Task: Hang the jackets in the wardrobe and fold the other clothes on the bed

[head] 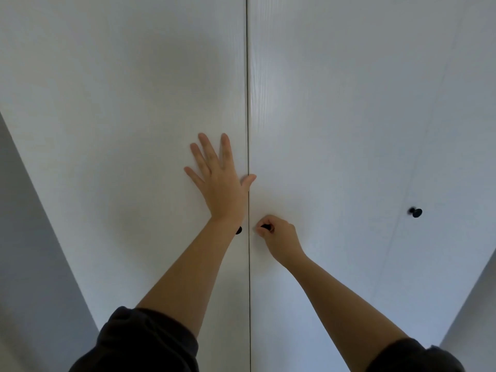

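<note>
The white wardrobe fills the view, its two middle doors closed with a thin dark seam between them. My left hand lies flat, fingers spread, on the left door, its thumb reaching across the seam. A black knob of that door peeks out beside my left wrist. My right hand is closed around the black knob of the right door, close to the seam. No jackets, other clothes or bed are in view.
A third black knob sits further right on the wardrobe front, beside a faint seam of another door. Grey wall shows past the wardrobe at the lower left and lower right.
</note>
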{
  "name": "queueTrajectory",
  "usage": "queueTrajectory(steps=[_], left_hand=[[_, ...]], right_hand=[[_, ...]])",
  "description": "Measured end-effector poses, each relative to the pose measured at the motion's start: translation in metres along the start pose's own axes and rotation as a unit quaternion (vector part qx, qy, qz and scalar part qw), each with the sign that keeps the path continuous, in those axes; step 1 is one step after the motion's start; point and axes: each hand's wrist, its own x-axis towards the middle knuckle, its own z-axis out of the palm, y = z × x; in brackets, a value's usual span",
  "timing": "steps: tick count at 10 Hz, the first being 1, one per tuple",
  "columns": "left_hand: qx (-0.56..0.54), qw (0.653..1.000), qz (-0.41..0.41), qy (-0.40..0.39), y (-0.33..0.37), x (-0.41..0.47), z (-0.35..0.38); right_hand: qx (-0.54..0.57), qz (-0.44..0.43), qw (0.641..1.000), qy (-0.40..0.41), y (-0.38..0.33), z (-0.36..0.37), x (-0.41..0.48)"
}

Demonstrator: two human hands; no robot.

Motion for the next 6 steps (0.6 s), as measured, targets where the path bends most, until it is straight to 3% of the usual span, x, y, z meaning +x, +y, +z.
queueTrajectory(steps=[4, 5, 6], left_hand=[[0.045, 0.999, 0.015, -0.019, -0.006, -0.003, -0.002], [0.047, 0.996, 0.057, -0.048, -0.012, -0.011, -0.01], [0.018, 0.992, 0.109, -0.056, -0.025, -0.033, -0.014]], right_hand=[[-0.068, -0.039, 0.996, 0.032, -0.005, -0.003, -0.022], [0.006, -0.007, 0.999, 0.039, -0.034, -0.03, -0.044], [0.202, -0.08, 0.971, 0.097, -0.077, -0.072, -0.075]])
